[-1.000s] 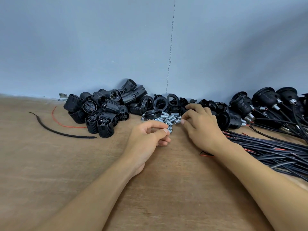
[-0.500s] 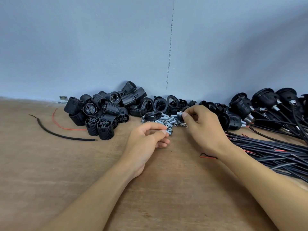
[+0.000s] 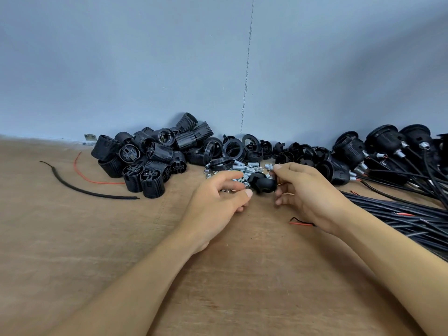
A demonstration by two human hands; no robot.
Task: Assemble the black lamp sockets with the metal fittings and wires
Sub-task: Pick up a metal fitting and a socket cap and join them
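- A bare wooden bench [image 3: 116,251] is carrying everything here, and two bare forearms are reaching across it from the near edge toward the far one.
- Right of the middle, a short red-and-black wire stub [image 3: 301,223] is lying just beside the right wrist. A thick cable bundle [image 3: 400,214] is fanning out toward the right edge.
- The left hand [image 3: 218,200] is curling its fingers, with the thumb lying against the forefinger. I cannot tell whether anything is caught between them.
- The right hand [image 3: 312,190] is pinching a metal fitting [image 3: 268,166] between thumb and forefinger.
- Just below the fitting, a black socket cap [image 3: 265,185] is sitting between the two hands. Whether the lower right fingers are bearing it is unclear.
- The cap is probably light, rigid moulded plastic, and its smooth dome looks likely to slip or roll. Taking it round the rim should be safest, as that leaves the centre hole free.
- The fitting is small, hard and easily dropped. Pinching one end would leave the other end free to enter the cap.
- Behind the fingers, loose metal fittings [image 3: 242,167] are lying in a small heap.
- Toward the far edge, threaded socket bodies [image 3: 150,161] are piling up left of centre, and black rings [image 3: 234,146] are lying beside them.
- Wired sockets [image 3: 388,146] are crowding the far right corner.
- A blue-grey wall [image 3: 145,69] is rising behind the far edge.
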